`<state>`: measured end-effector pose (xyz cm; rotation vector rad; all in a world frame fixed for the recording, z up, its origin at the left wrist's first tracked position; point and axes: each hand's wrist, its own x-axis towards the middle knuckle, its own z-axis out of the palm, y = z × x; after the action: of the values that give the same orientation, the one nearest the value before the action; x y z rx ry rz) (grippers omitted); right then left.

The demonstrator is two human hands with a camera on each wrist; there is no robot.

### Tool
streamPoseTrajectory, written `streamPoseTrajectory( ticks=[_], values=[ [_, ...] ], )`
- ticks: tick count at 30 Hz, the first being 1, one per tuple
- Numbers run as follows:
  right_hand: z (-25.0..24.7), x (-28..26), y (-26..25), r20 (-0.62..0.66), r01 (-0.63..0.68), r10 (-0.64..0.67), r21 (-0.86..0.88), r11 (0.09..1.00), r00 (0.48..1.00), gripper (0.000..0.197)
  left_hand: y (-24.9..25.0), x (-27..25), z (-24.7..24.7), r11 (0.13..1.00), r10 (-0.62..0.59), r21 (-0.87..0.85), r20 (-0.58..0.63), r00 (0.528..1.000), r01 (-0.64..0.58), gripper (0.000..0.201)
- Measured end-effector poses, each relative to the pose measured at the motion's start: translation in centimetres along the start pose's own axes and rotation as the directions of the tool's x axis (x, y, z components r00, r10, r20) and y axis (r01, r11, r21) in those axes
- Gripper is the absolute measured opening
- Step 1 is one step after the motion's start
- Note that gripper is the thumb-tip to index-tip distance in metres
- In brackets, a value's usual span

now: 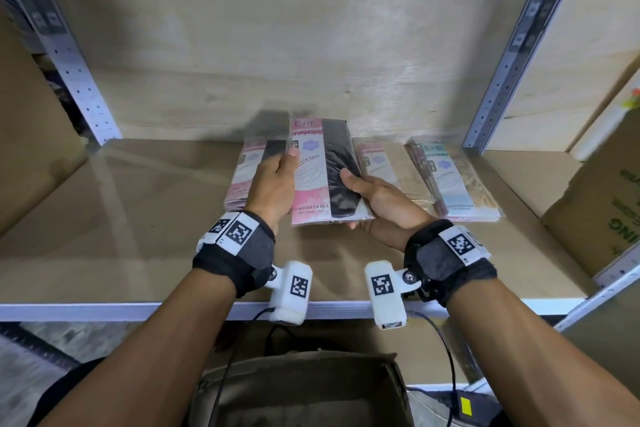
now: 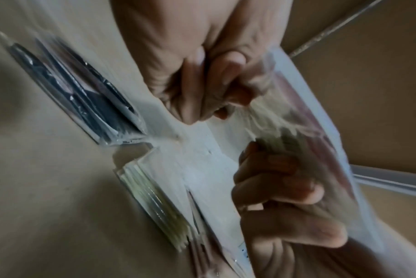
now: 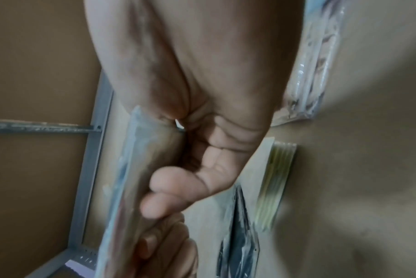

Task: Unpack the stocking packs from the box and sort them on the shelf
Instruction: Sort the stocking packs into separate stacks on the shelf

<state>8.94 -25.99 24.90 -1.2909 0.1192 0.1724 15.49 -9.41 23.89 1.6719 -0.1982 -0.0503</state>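
Both hands hold one flat pack (image 1: 323, 172) just above the shelf (image 1: 138, 218), tilted up toward the back wall. The pack is a glossy clear sleeve with a pink printed card on its left half and black fabric showing on the right. The left hand (image 1: 272, 184) grips its left edge, thumb on the face and fingers curled behind; the right hand (image 1: 381, 199) grips the lower right corner, thumb on the black fabric and fingers folded underneath (the left wrist view shows those fingers bunched against the crinkled white back).

Three stacks lie on the smooth brown board of the shelf. A pink stack (image 1: 247, 173) with dark fabric sits just left of the held pack, partly behind the left hand. A beige stack (image 1: 388, 163) lies just right of it, under the right hand. A teal-carded stack (image 1: 453, 180) with netted tan fabric lies at the far right, near the perforated grey metal post (image 1: 505, 59).

Below the shelf edge, an open cardboard box (image 1: 301, 388) with soft, worn flaps sits between the forearms.
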Motion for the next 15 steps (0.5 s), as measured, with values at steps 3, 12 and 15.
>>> streamPoseTrajectory(
  ticks=[3,12,15],
  values=[
    [0.4,0.4,0.1,-0.019,0.001,-0.002,-0.028,1.000,1.000,0.041,0.0,0.2,-0.6,0.999,-0.002,-0.034,-0.007,1.000,0.002,0.043],
    [2.1,5.2,-1.4,-0.236,0.027,-0.134,-0.411,0.911,0.963,0.043,2.0,1.7,-6.5,0.978,-0.080,0.209,0.304,0.949,0.015,0.042],
    [3.8,7.7,-2.5,-0.193,0.009,-0.132,-0.534,0.846,0.972,0.024,1.9,2.7,-8.2,0.966,-0.101,0.252,0.196,0.975,0.050,0.045]
  ],
)
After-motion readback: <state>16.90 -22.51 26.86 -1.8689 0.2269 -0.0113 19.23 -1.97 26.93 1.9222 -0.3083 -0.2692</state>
